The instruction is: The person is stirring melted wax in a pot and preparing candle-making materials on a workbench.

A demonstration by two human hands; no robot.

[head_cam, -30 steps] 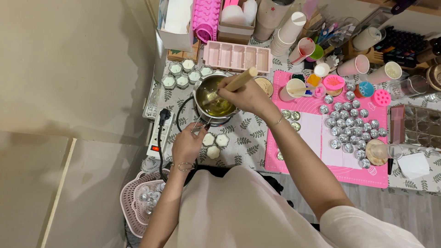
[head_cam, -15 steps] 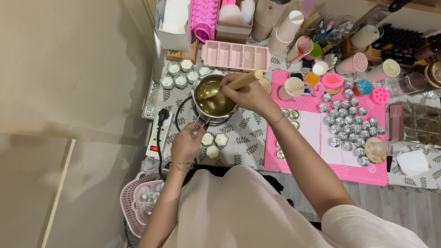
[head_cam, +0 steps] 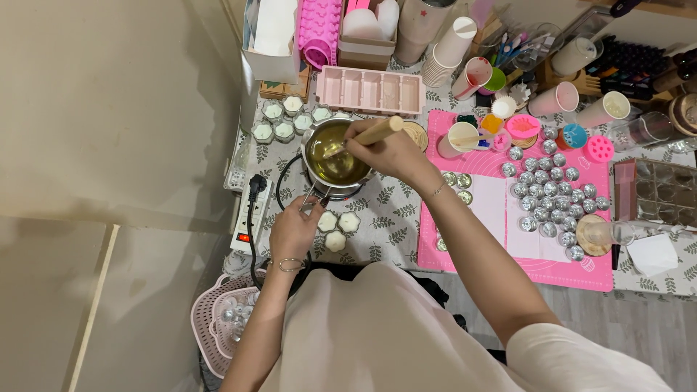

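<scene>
Stirring small steel pot [head_cam: 335,161] of yellow liquid | your right hand [head_cam: 382,150] clamps the stiff wooden-handled stirrer [head_cam: 376,132] mid-shaft | your left hand [head_cam: 294,229] pinches the thin pot handle [head_cam: 313,197]; likely hot, sloshy, keep level.

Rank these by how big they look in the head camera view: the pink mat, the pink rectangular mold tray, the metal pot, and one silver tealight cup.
1. pink mat
2. pink rectangular mold tray
3. metal pot, close to the tray, so that order is unsure
4. silver tealight cup
</scene>
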